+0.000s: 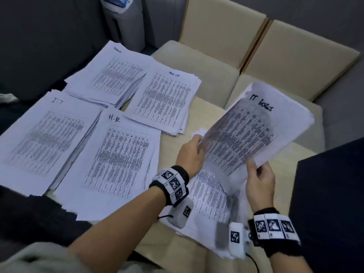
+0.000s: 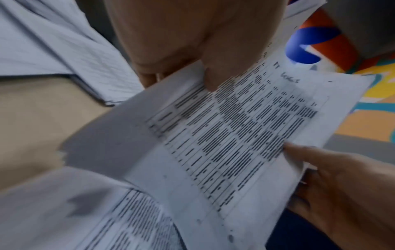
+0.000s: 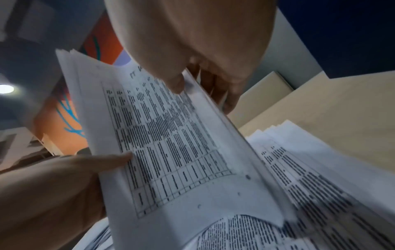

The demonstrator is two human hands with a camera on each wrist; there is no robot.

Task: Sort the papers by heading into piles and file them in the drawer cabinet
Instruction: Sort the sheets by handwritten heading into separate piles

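Note:
A sheaf of printed sheets headed "IT Logs" (image 1: 256,131) is held tilted above the table. My left hand (image 1: 199,146) pinches its left edge, thumb (image 2: 210,81) on the print. My right hand (image 1: 254,166) grips the bottom corner, thumb (image 3: 177,84) on top and fingers behind. Under the hands lies a loose stack of printed papers (image 1: 208,196). Sorted piles lie to the left: "Admin" (image 1: 110,75), "Task List" (image 1: 163,101), "I-T" (image 1: 45,138) and "H-R" (image 1: 116,158).
The beige table (image 1: 177,243) shows bare between the piles and at its near edge. Cream cushioned seats (image 1: 295,52) stand behind it. A dark blue block (image 1: 331,194) rises at the right edge, and a grey bin (image 1: 124,22) stands at the back.

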